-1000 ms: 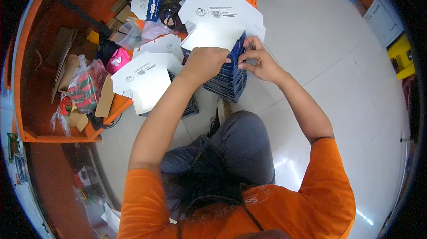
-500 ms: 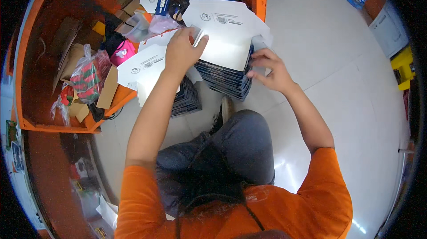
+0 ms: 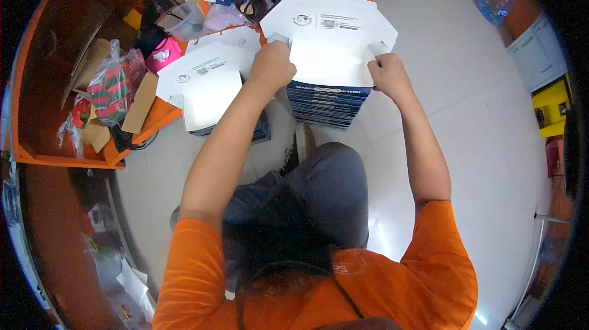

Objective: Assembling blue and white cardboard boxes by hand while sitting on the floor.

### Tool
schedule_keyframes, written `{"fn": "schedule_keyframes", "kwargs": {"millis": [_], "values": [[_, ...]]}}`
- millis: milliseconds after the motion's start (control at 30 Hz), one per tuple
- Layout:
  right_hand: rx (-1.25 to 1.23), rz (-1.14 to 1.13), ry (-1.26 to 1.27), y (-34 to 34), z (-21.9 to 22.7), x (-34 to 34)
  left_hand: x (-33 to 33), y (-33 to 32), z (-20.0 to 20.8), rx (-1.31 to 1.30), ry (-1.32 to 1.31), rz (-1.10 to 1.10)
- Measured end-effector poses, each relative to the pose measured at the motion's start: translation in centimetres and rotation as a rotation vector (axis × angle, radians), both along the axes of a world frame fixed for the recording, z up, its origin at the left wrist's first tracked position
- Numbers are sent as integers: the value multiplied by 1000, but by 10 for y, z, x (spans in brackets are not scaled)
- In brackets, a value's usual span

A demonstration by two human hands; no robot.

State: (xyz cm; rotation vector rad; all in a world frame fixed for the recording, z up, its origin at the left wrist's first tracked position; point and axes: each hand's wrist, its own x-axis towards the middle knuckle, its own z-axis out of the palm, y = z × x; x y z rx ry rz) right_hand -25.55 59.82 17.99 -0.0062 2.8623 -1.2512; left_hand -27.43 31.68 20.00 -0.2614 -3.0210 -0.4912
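Both the left hand (image 3: 271, 67) and right hand (image 3: 388, 75) have fingers closed on a white unfolded carton (image 3: 328, 38), held just above the stack of blue boxes (image 3: 328, 106).

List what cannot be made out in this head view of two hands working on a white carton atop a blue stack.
- Left hand fingertips: hidden behind the white carton.
- Right hand grip: folded flap covers it.
- Blue stack count: edges too small.
- Orange shelf contents: cluttered, bent by the fisheye rim.
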Motion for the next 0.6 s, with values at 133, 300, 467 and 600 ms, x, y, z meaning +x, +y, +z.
{"fn": "schedule_keyframes", "kwargs": {"millis": [133, 300, 467, 600], "values": [[70, -45, -131, -7, 21, 7, 16, 6, -1, 52, 115, -45], [168, -1, -383, -12, 41, 7, 25, 28, 26, 158, -245, 110], [101, 49, -280, -22, 38, 12, 24, 20, 2, 191, -236, 178], [541, 68, 86, -9, 8, 16, 27, 25, 10, 127, -297, 152]]}}
